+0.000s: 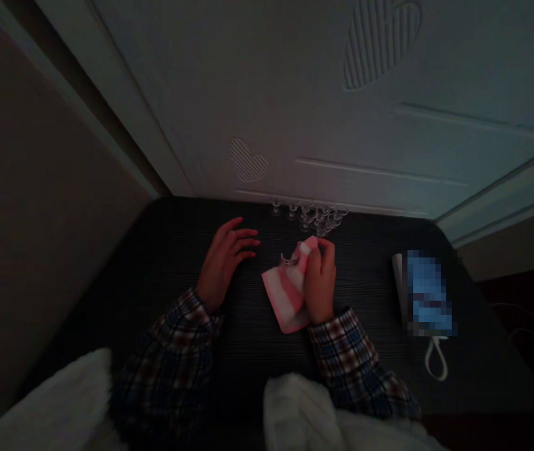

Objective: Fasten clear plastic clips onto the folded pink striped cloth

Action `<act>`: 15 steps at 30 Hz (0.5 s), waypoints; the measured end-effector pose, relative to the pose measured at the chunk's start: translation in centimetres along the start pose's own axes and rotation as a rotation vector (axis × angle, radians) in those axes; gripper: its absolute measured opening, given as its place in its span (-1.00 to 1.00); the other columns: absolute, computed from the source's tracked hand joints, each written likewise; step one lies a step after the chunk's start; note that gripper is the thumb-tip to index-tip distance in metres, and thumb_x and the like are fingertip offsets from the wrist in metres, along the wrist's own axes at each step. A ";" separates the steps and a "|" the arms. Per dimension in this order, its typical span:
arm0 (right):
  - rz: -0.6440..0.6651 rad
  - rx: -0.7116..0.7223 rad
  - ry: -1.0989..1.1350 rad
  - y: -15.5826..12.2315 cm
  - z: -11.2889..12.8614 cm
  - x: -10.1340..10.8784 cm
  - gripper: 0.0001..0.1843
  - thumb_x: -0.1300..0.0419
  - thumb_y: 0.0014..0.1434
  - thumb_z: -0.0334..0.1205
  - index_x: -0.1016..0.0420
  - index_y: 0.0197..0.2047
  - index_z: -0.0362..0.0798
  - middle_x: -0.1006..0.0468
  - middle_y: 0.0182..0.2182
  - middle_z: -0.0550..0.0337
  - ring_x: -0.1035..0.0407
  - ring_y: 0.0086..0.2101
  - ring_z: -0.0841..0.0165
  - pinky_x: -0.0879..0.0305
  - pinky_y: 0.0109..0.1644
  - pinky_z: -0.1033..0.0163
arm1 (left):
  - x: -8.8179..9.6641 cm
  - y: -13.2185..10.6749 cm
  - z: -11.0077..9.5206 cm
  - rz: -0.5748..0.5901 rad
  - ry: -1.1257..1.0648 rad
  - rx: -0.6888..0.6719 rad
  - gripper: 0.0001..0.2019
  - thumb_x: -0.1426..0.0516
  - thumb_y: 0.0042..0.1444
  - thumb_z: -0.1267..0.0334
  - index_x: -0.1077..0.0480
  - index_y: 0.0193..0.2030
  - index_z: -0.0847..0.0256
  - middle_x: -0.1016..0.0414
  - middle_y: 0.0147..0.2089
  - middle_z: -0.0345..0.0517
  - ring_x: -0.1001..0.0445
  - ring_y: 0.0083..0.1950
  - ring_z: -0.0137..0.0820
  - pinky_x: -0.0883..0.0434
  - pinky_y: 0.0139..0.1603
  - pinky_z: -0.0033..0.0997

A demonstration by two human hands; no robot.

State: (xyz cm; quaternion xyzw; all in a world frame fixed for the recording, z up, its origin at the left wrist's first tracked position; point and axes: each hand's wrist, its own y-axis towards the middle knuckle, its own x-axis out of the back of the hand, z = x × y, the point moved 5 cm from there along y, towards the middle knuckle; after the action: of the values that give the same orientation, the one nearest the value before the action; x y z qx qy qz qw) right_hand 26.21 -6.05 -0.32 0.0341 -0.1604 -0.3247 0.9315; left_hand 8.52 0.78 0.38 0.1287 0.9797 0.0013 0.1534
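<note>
A right hand (321, 282), grip clamped on pink-and-white cloth (279, 297), a small clear object (289, 260) against it — left hand (224, 263) nearby, fingers apart — clear glasses (305, 220) behind, on dark tabletop (365, 300).

The cloth (277, 299) is soft, matt fabric. The small cups (305, 222) look clear and glossy; the bench (149, 269) looks matt, finely ridged.

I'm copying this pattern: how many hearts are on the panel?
2. The small heart is low on the panel, above and left of the glasses; the large heart is higher, rightward, at the picture's top edge. Others may lie outside the picture.
</note>
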 end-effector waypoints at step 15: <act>0.047 -0.065 0.305 -0.3 -0.5 -0.9 -0.74 0.12 0.19 -0.11 -0.28 -0.18 -0.05 -0.38 -0.35 0.23 -0.27 -0.38 0.43 -0.20 -0.28 0.32 | 0.1 -0.2 -0.3 0.018 -0.374 0.160 -0.61 0.10 0.18 0.12 -0.23 0.10 0.16 -0.39 0.00 -0.02 -0.40 -0.07 -0.37 -0.38 -0.15 -0.40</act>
State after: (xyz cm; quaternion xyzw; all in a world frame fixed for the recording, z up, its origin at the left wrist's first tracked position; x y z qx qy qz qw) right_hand 25.56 -5.75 -1.09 0.0490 -0.0074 -0.2989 0.9530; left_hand 8.35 0.61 0.60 0.1472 0.9299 -0.0994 0.3222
